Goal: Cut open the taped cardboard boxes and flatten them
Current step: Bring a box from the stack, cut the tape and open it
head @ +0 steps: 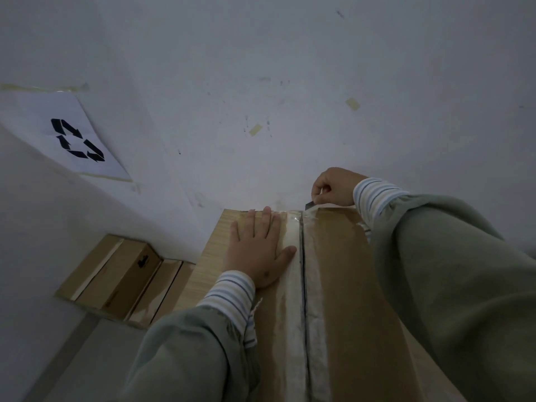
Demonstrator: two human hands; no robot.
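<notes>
- Only one view is given, taken from a camera worn on the person's head.
- The scene is looked at forward and down, along both arms and toward a white wall (pixel 261 68) that fills the upper half of the frame.
- The view is very wide, so straight lines are bent near the edges.
- The camera is held close: the sleeves fill the lower corners, and the cardboard box (pixel 342 271) runs from the bottom edge up to the middle.
- The left hand (pixel 258 250) is seen at the centre, the right hand (pixel 333 187) a little higher and to the right.
- A recycling sign (pixel 75 137) is caught at the upper left.
</notes>
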